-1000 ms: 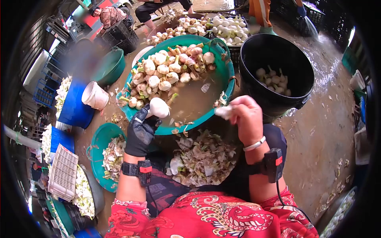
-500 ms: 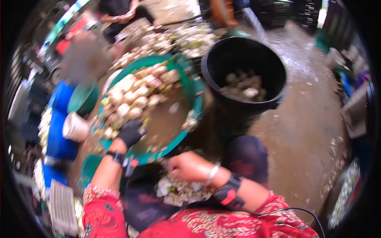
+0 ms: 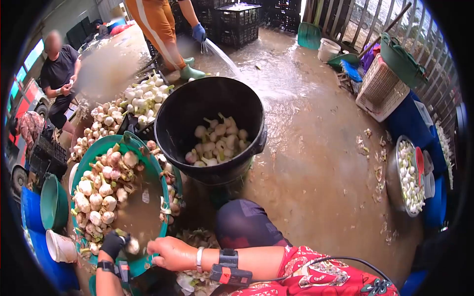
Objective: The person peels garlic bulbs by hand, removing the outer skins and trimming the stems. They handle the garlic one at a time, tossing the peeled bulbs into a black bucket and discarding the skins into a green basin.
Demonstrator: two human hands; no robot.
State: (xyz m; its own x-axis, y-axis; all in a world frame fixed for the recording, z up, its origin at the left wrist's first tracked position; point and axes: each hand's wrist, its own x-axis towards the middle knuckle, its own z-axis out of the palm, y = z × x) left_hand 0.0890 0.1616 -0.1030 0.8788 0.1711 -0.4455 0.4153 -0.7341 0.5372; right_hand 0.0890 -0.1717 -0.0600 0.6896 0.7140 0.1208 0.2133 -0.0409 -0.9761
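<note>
My left hand (image 3: 114,245), in a black glove, is closed on a garlic bulb (image 3: 132,245) over the near part of the green basin (image 3: 165,224). In that basin lies a heap of garlic bulbs (image 3: 96,197) with stems and dirty skins. My bare right hand (image 3: 173,252) is by the basin's near rim, to the right of the held bulb and apart from it. Its fingers are curled, and what they hold, if anything, is hidden. Beyond the basin stands a black tub (image 3: 163,133) with cleaner, whiter garlic bulbs (image 3: 219,140) at its bottom.
Peeled skins (image 3: 192,282) lie below my right forearm. More garlic (image 3: 145,98) is piled behind the basin. A person in orange trousers (image 3: 155,24) sprays water on the wet floor (image 3: 316,163); another person (image 3: 61,69) sits at the left. A metal bowl of garlic (image 3: 397,190) is at the right.
My view has swung right, so the basin and tub appear further left. A garlic bulb now shows in my left hand, and my right hand has come nearer to it.
</note>
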